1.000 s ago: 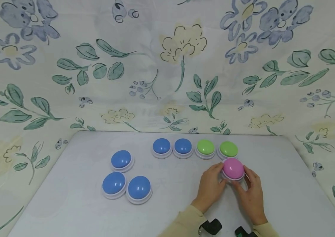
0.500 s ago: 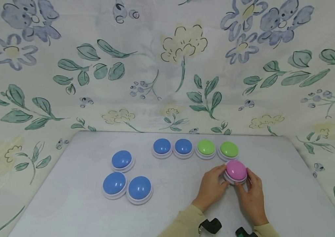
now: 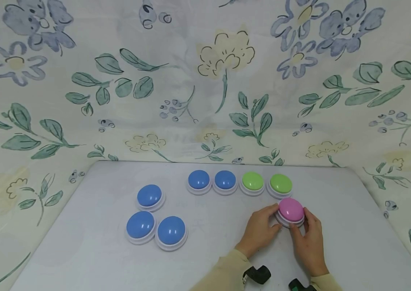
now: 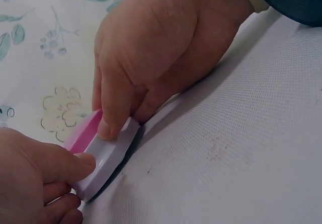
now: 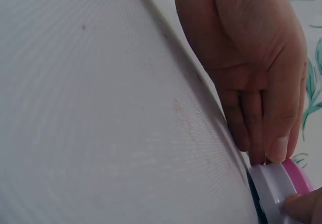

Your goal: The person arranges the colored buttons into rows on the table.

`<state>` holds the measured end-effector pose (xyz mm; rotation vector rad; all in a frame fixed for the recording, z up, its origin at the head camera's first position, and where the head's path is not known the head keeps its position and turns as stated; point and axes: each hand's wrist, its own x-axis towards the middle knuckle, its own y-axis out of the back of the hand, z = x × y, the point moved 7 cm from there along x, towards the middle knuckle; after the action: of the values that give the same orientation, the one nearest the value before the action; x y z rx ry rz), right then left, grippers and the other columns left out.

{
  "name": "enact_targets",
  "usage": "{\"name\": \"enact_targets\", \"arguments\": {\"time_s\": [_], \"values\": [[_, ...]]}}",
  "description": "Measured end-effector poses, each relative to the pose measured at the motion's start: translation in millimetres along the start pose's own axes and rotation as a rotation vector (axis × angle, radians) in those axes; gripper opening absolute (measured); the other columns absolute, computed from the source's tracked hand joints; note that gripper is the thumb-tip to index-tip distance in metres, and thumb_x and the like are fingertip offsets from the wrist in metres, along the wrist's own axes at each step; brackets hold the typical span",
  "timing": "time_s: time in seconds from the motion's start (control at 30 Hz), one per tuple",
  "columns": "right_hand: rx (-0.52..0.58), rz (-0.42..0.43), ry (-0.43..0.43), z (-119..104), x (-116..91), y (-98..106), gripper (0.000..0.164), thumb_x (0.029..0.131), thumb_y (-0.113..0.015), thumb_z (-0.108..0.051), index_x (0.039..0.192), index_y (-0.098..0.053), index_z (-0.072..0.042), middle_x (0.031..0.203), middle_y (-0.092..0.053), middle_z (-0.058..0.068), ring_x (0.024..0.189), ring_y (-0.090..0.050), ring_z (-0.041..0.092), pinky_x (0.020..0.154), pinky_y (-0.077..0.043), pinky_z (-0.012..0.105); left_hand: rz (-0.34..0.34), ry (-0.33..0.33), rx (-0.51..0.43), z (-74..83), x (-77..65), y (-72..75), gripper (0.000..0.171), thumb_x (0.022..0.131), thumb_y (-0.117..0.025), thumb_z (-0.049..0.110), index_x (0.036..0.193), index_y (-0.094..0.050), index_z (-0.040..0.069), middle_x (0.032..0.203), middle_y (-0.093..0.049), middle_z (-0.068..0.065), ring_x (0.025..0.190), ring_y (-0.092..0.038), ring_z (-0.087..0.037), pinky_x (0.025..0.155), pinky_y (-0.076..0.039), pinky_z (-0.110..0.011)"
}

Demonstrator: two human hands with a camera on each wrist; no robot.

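A pink dome push button (image 3: 291, 209) on a white round base sits at the right of the white table, just in front of the green buttons. My left hand (image 3: 261, 230) holds it from the left side, thumb at the front of the base. From the right, my right hand (image 3: 308, 242) grips it with thumb and fingers. In the left wrist view, both thumbs press on the white base (image 4: 103, 161), whose dark underside shows close to the tabletop. The right wrist view has my left hand (image 5: 251, 58) large and my right thumb (image 5: 303, 206) at the corner.
Two green buttons (image 3: 252, 180) and two blue buttons (image 3: 225, 180) stand in a row at the back of the table (image 3: 212, 258). Three more blue buttons (image 3: 171, 230) cluster to the left. A floral cloth (image 3: 205, 81) hangs behind the table.
Both hands have moved the pink button slightly right and toward me, away from the right green button. The other buttons have not moved.
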<state>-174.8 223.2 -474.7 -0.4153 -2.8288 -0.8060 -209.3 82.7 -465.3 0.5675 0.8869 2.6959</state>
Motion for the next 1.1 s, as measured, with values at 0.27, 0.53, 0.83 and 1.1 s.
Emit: {"name": "enact_targets", "arguments": {"time_s": [0.27,0.53,0.83,1.1], "values": [[-0.038,0.020,0.014,1,-1,1,0.061,0.095,-0.062,0.004,0.145,-0.030,0.020,0.139,-0.034,0.039,0.135,-0.037,0.053,0.109,-0.021,0.006,-0.020,-0.006,-0.020,-0.9,-0.3,-1.0,0.052,0.088,-0.074,0.006,0.138,-0.058,0.000,0.140,-0.060,-0.010,0.131,-0.055,-0.018,0.110,-0.040,-0.024],[-0.048,0.006,-0.033,3,-1,2,0.062,0.097,-0.061,0.001,0.147,-0.029,0.017,0.143,-0.033,0.038,0.138,-0.036,0.052,0.111,-0.025,0.014,-0.031,-0.008,-0.011,-2.1,-0.1,-3.9,0.053,0.089,-0.073,0.006,0.140,-0.056,0.000,0.142,-0.058,-0.009,0.133,-0.053,-0.018,0.111,-0.038,-0.024],[-0.071,-0.017,-0.096,9,0,1,0.064,0.099,-0.059,-0.003,0.151,-0.025,0.013,0.150,-0.031,0.035,0.142,-0.034,0.047,0.114,-0.030,0.036,-0.032,-0.016,-0.005,-3.9,-0.5,-5.3,0.051,0.090,-0.072,0.006,0.139,-0.057,0.000,0.143,-0.058,-0.009,0.133,-0.053,-0.018,0.112,-0.038,-0.024],[-0.027,-0.031,-0.129,10,2,0,0.068,0.100,-0.059,-0.004,0.154,-0.020,0.010,0.156,-0.026,0.034,0.145,-0.029,0.045,0.114,-0.028,0.032,-0.019,0.017,-0.069,-7.2,0.0,-2.1,0.050,0.092,-0.069,0.006,0.140,-0.056,0.002,0.143,-0.058,-0.008,0.134,-0.052,-0.017,0.112,-0.039,-0.025]]}}
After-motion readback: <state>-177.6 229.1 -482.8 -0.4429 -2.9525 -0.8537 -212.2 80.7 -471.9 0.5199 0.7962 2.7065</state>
